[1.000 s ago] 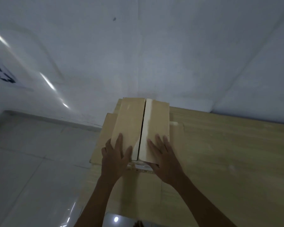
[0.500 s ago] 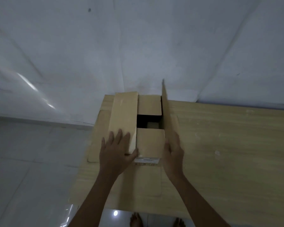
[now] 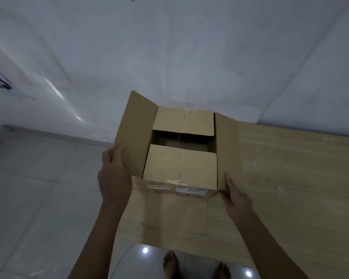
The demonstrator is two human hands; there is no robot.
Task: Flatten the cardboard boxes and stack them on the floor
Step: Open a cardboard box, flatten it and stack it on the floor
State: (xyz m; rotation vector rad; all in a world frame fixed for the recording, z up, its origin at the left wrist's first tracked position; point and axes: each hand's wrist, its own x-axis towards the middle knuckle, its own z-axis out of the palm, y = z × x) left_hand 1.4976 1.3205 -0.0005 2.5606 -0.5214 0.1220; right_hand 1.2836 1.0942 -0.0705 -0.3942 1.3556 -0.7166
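Observation:
A brown cardboard box point(image 3: 179, 168) stands on the left end of a wooden table point(image 3: 290, 178). Its two long top flaps are folded outward, and the two short inner flaps lie across the opening with a dark gap between them. My left hand point(image 3: 113, 178) grips the near edge of the left flap point(image 3: 135, 135). My right hand point(image 3: 236, 196) holds the near corner of the right flap point(image 3: 226, 150), fingers under its edge. White labels point(image 3: 189, 191) are stuck on the box's near side.
A flat piece of cardboard point(image 3: 175, 214) lies under the box on the table. Pale floor tiles point(image 3: 38, 188) stretch to the left. A white sheet-covered wall point(image 3: 189, 57) rises behind. My bare feet point(image 3: 171, 264) show below the table's near edge.
Both long top flaps went from closed under my palms to folded outward: the right one first, then the left. My hands moved apart to the flap edges.

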